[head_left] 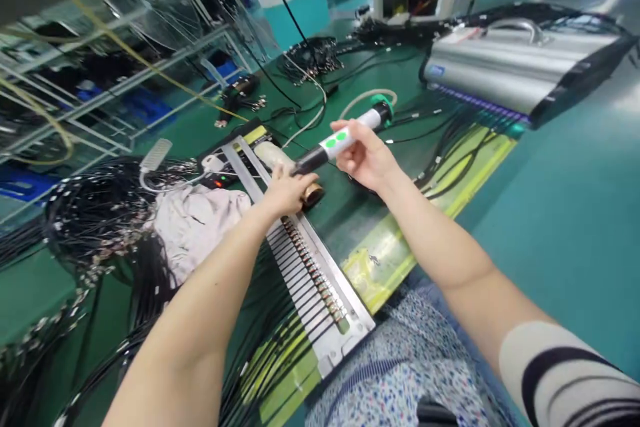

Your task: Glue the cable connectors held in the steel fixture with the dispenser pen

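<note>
My right hand (365, 157) is wrapped around a white-and-black tube-shaped tool (363, 123) with green dots on its side. The tool slants down to the left, and its black end reaches my left hand (287, 193). That hand lies over the metal fixture (325, 280) with its fingers apart. Beside and partly under it are a pale rounded thing (267, 153) and a cylinder with a copper-coloured end (313, 195). Whether my left fingertips press on the tool's end is hard to make out. A row of cable ends with small metal connectors (313, 260) sits in the fixture.
Bundles of black cables (100, 213) and a pale cloth (200, 220) lie to the left. A silver machine with a handle (500, 67) stands at the back right, purple light beneath it. Cables (450, 153) run under it. Wire shelving (165, 80) stands behind the green table.
</note>
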### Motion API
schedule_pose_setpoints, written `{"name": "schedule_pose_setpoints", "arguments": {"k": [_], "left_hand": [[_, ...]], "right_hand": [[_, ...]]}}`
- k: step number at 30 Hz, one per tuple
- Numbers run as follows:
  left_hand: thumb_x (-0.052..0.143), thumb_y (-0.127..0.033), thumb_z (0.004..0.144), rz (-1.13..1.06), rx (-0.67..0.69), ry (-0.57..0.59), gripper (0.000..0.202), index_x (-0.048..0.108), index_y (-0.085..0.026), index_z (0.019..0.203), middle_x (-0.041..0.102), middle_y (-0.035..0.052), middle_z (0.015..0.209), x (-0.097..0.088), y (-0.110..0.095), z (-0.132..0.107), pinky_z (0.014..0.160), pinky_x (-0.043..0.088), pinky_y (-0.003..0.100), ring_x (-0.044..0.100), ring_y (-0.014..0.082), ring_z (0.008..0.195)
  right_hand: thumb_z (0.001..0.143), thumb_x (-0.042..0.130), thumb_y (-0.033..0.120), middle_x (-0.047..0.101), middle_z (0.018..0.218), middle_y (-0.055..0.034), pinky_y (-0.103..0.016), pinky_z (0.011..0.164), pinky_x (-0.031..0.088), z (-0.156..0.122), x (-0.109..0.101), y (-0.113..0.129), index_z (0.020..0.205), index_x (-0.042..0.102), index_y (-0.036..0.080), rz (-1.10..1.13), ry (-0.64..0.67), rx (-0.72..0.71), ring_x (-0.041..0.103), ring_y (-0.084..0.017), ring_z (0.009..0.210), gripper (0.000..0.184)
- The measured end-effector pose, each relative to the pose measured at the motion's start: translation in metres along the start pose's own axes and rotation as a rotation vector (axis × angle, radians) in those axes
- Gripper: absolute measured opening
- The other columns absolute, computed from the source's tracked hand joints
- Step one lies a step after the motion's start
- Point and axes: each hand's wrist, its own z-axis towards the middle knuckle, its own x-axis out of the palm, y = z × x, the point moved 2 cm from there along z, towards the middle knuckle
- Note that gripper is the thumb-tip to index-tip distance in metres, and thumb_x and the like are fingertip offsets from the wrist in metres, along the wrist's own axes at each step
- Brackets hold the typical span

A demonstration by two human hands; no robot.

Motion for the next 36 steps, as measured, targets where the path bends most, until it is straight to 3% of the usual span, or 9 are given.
{"name": "schedule_pose_setpoints", "arguments": {"k": [2, 5, 9, 13, 17, 21, 26, 29, 36], "left_hand": [[0.052, -0.010, 0.066, -0.036, -0.031, -0.029, 0.061, 0.044, -0.023, 0.125, 0.043, 0.0103, 0.135, 0.006, 0.003, 0.001, 0.100, 0.026, 0.055, 0.036, 0.0330, 0.124], [0.052, -0.011, 0.063, -0.097, -0.074, -0.168, 0.066, 0.043, -0.022, 0.127, 0.038, 0.0093, 0.139, 0.002, 0.005, -0.012, 0.102, 0.029, 0.050, 0.030, 0.0316, 0.128], [0.046, -0.010, 0.067, -0.183, -0.101, -0.307, 0.054, 0.047, -0.019, 0.120, 0.043, 0.0104, 0.130, -0.004, 0.004, -0.056, 0.103, 0.032, 0.048, 0.035, 0.0287, 0.125], [0.040, -0.010, 0.079, -0.343, -0.147, -0.247, 0.041, 0.047, -0.017, 0.119, 0.045, 0.0126, 0.126, 0.005, -0.004, -0.115, 0.102, 0.036, 0.044, 0.042, 0.0237, 0.121], [0.039, -0.018, 0.088, -0.486, -0.201, -0.178, 0.031, 0.049, -0.016, 0.118, 0.048, 0.0129, 0.125, 0.017, -0.012, -0.154, 0.100, 0.040, 0.039, 0.046, 0.0202, 0.119], [0.045, -0.030, 0.091, -0.419, -0.195, -0.156, 0.033, 0.051, -0.014, 0.119, 0.051, 0.0144, 0.127, 0.021, -0.017, -0.161, 0.099, 0.040, 0.041, 0.047, 0.0225, 0.119], [0.044, -0.050, 0.089, -0.273, -0.250, -0.185, 0.055, 0.049, -0.008, 0.124, 0.048, 0.0177, 0.134, 0.023, -0.025, -0.156, 0.104, 0.032, 0.047, 0.041, 0.0286, 0.125], [0.039, -0.058, 0.088, -0.261, -0.261, -0.212, 0.064, 0.049, -0.007, 0.124, 0.048, 0.0169, 0.134, 0.030, -0.030, -0.155, 0.106, 0.028, 0.047, 0.042, 0.0281, 0.126], [0.026, -0.066, 0.087, -0.165, -0.264, -0.233, 0.075, 0.053, -0.005, 0.123, 0.049, 0.0172, 0.134, 0.042, -0.037, -0.156, 0.108, 0.025, 0.047, 0.040, 0.0286, 0.127]], "right_hand": [[0.073, 0.067, 0.044, 0.056, 0.063, 0.0060, -0.015, 0.041, 0.034, 0.002, -0.003, -0.003, 0.095, 0.057, 0.019, -0.042, 0.047, 0.016, 0.050, -0.005, 0.050, 0.035], [0.072, 0.068, 0.040, 0.064, 0.071, 0.0035, -0.019, 0.046, 0.043, 0.001, -0.002, -0.006, 0.099, 0.054, 0.021, -0.058, 0.140, 0.065, 0.057, -0.008, 0.056, 0.036], [0.064, 0.075, 0.029, 0.056, 0.056, 0.0097, -0.016, 0.040, 0.036, -0.004, 0.005, -0.008, 0.086, 0.050, 0.020, -0.035, 0.105, 0.080, 0.048, -0.005, 0.044, 0.035], [0.063, 0.074, 0.026, 0.038, 0.046, 0.0141, -0.012, 0.031, 0.019, -0.008, 0.015, -0.009, 0.072, 0.044, 0.019, -0.123, -0.062, -0.033, 0.033, 0.000, 0.034, 0.032], [0.067, 0.070, 0.030, 0.051, 0.051, 0.0098, -0.016, 0.031, 0.031, -0.012, 0.028, -0.016, 0.085, 0.054, 0.017, -0.447, -0.076, -0.084, 0.046, -0.006, 0.035, 0.027], [0.067, 0.072, 0.032, 0.060, 0.054, 0.0029, -0.021, 0.034, 0.041, -0.011, 0.046, -0.020, 0.074, 0.058, 0.015, -0.786, -0.009, -0.099, 0.054, -0.011, 0.038, 0.023], [0.067, 0.072, 0.034, 0.056, 0.051, 0.0034, -0.022, 0.041, 0.039, -0.005, 0.064, -0.021, 0.068, 0.060, 0.017, -1.271, -0.115, -0.312, 0.053, -0.010, 0.044, 0.021], [0.066, 0.072, 0.034, 0.060, 0.059, 0.0020, -0.024, 0.042, 0.040, -0.004, 0.059, -0.034, 0.069, 0.059, 0.019, -1.462, -0.144, -0.338, 0.054, -0.011, 0.047, 0.020], [0.066, 0.071, 0.036, 0.060, 0.059, 0.0033, -0.027, 0.041, 0.045, -0.008, 0.043, -0.054, 0.075, 0.058, 0.025, -1.620, -0.085, -0.406, 0.054, -0.014, 0.046, 0.021]]}}
